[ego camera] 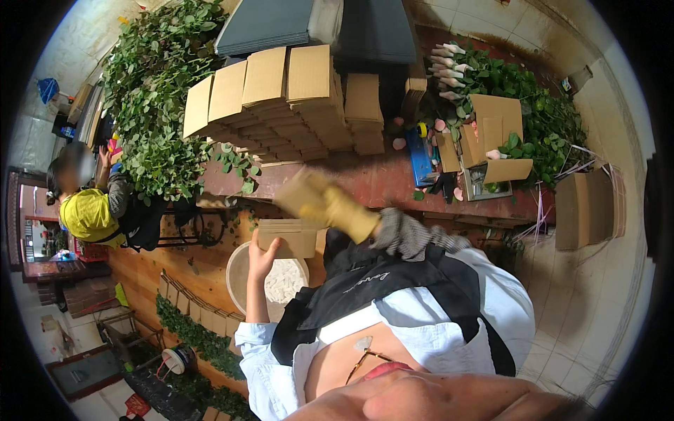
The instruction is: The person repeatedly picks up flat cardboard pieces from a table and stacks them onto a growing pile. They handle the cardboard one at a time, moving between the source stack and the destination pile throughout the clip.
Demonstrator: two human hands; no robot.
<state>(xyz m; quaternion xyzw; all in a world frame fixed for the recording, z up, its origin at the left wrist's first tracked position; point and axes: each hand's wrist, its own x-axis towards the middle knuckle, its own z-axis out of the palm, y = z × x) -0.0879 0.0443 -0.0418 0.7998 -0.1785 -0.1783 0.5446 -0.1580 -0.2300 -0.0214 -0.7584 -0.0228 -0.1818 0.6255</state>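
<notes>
My left hand (265, 254) is bare and grips a small stack of brown cardboard pieces (289, 239), thumb on top, above a round white tub (241, 271) holding many small white pieces. My right hand (339, 210) wears a yellow glove and a checked sleeve cover; it is blurred by motion. It has hold of a brown cardboard piece (299, 193), also blurred, just above the stack and near the red table edge. Whether it is one piece or several, I cannot tell. Beyond both hands, piles of folded cardboard (310, 79) stand on the red table (358, 179).
Leafy green stems (152, 100) are heaped at the table's left. On the right are wrapped pink roses (450, 71), an open cardboard box (495, 123), a blue tray (419, 160) and a metal-framed container (489, 189). A co-worker in yellow (92, 216) works at far left.
</notes>
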